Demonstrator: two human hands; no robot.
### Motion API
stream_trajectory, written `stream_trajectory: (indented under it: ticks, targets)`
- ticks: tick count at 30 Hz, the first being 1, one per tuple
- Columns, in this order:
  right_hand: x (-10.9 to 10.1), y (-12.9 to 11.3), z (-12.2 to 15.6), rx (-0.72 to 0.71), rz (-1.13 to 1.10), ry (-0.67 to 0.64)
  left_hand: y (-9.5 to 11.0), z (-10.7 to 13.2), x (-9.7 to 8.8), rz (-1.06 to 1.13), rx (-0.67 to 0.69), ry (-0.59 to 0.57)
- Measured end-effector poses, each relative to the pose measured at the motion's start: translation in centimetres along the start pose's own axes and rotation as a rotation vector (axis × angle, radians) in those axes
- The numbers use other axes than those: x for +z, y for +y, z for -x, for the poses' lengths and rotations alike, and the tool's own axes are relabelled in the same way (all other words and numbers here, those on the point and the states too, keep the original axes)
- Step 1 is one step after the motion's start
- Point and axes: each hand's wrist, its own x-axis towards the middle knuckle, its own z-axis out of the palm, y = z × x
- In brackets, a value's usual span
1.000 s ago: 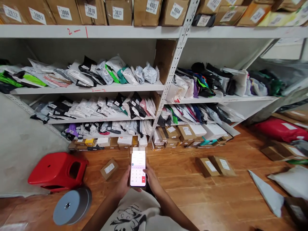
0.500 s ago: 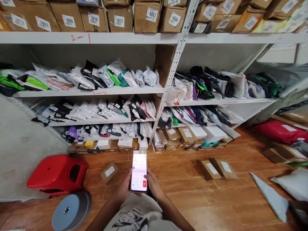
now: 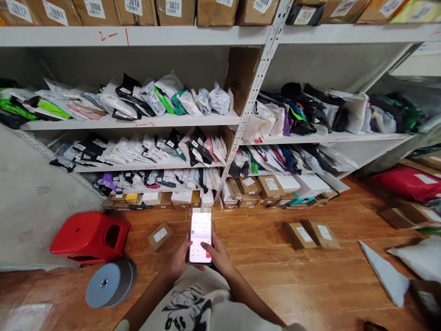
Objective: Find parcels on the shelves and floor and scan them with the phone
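Note:
Between my two hands is a smartphone (image 3: pixel 200 236), upright in front of my body, its lit screen showing a number keypad with a red key at the lower right. My left hand (image 3: pixel 180 257) is closed around the phone's left side, thumb at the screen's edge. Gripping the right side, my right hand (image 3: pixel 220 255) has its thumb over the keypad. The fingers behind the phone are mostly hidden.
White shelves (image 3: pixel 155 120) ahead carry labelled bagged parcels, with cardboard boxes (image 3: pixel 177 13) above. On the wooden floor stand a red stool (image 3: pixel 89 234) and a grey round stool (image 3: pixel 108 285) at left. Small cartons (image 3: pixel 160 236) and a white bag (image 3: pixel 384 271) lie around.
My right thumb has moved left across the keypad, and my left thumb has come to the screen's edge. The shelves sit slightly higher in view as my head tilts down.

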Motion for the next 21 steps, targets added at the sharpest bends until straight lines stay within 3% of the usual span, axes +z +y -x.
stream_trajectory:
  ticks: [4,10,14,21]
  targets:
    - [-0.2,0.6,-0.1,-0.017,0.030,-0.015,0.2,0.3,-0.1,-0.011,0.002,-0.018]
    - [-1.4,-0.3,0.5,0.005,0.000,-0.249,0.5,0.3,-0.2,-0.099,-0.003,0.028]
    - [-1.3,-0.3,0.5,0.049,-0.058,-0.168,0.3,0.2,-0.3,-0.102,-0.006,0.039]
    - [-0.9,-0.2,0.1,0.069,-0.124,-0.092,0.4,0.2,-1.1,-0.002,-0.033,-0.052]
